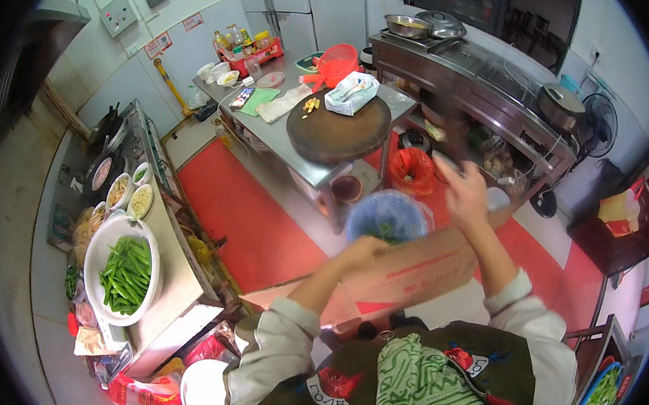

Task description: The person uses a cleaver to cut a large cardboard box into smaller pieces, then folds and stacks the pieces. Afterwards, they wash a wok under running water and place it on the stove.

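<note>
A cardboard box (414, 275) with red printing is tilted in front of my body, its flaps spread. My left hand (370, 250) grips its upper edge. My right hand (465, 192) is raised above the box's right end and blurred by motion; whether its fingers hold anything is unclear. A dark brown blur just beyond it cannot be made out. Behind the box a blue plastic-lined tub (367, 213) stands on the floor, with some green vegetables (386, 231) inside. The box hides the tub's near side.
A steel table (322, 169) with a round chopping block (347, 127) stands ahead. Beside it is a red bag-lined bin (409, 165). Left, a white colander (157, 270) of green peppers (126, 278) sits on a counter (179, 269). A steel serving counter (479, 67) runs along the right.
</note>
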### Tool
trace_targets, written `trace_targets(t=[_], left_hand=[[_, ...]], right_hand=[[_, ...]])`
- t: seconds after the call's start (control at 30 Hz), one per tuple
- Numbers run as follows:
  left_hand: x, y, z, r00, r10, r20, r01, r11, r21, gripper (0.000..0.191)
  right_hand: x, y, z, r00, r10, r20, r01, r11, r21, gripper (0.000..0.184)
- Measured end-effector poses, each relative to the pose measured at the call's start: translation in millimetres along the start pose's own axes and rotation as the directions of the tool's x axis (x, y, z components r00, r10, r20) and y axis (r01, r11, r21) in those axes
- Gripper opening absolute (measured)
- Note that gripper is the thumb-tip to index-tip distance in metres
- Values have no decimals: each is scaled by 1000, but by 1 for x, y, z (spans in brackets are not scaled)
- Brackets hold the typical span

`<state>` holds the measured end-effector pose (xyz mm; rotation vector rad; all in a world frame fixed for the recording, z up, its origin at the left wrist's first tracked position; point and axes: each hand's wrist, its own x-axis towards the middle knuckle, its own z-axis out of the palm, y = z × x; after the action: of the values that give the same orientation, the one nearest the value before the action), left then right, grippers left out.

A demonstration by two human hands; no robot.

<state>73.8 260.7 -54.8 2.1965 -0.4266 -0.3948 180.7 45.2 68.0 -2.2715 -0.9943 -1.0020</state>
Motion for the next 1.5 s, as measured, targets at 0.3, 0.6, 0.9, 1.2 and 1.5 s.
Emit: trace_targets(t=[0.3, 0.6, 0.9, 1.2, 1.5], left_hand=[[-29, 13, 41, 999, 32, 10, -33, 996, 81, 46], [-32, 50, 11, 993, -117, -29, 119, 988, 95, 34], [-20, 32, 26, 963, -266, 45, 248, 940, 236, 28], [-34, 25, 44, 914, -389, 118, 357, 907, 222, 37], [-40, 16, 65, 939, -338, 54, 318, 919, 232, 41]], right_hand=[[87, -9, 220, 800, -383, 463, 426, 904, 12, 52], [83, 21, 339, 788, -344, 511, 312, 938, 151, 39], [158, 43, 386, 989, -70, 130, 55, 992, 117, 31], [158, 78, 386, 945, -34, 325, 20, 999, 44, 16], [154, 67, 357, 887, -100, 452, 57, 992, 108, 47]])
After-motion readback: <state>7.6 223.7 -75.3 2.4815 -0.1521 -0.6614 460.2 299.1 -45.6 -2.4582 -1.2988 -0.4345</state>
